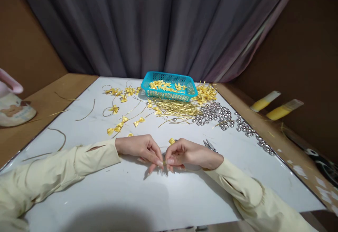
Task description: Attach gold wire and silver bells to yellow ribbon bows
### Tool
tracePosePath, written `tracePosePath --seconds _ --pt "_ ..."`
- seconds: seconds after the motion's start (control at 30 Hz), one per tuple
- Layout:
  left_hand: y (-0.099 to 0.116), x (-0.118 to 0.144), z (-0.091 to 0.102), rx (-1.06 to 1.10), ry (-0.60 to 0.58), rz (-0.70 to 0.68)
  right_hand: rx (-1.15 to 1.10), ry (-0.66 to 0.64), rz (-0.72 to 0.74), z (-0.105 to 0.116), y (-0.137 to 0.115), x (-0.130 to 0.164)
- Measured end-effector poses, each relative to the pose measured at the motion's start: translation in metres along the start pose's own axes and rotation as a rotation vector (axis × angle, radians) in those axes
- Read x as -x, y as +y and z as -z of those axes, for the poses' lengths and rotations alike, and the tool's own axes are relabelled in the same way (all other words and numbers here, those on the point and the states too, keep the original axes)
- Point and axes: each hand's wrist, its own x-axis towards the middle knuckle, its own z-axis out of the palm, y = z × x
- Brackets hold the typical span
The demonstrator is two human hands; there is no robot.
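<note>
Cream sleeves (pixel 98 157) nearest cam. L hand (pixel 141 150) & R hand (pixel 186 153) both pinch tiny yellowish pc (pixel 164 162) betw. fingertips, over near half of white table (pixel 84 133). Looped bows (pixel 114 109) far L look done; left, prob.: basket (pixel 169 96) bows (pixel 158 83), loose gold cords (pixel 179 108), silver bits (pixel 216 114).

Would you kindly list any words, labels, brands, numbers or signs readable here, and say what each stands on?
There is no readable text.
Pink-and-cream container: a brown printed picture, no legible lettering.
Two tubes, partly yellow: no label that can be read.
White scraps at the right: too small and blurred to tell whether anything is printed on them.
</note>
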Motion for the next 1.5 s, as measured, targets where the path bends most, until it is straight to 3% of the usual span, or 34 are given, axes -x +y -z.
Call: tracePosePath --seconds 0.73,1.5 --pt "-0.0042 -0.0008 0.0028 0.140 -0.018 -0.034 0.014 0.019 -0.045 0.0025 0.0033 0.0003" --pt "0.0049 0.0009 -0.0029 -0.046 0.001 -0.005 0.004 0.020 -0.035 0.0002 0.0022 -0.0007"
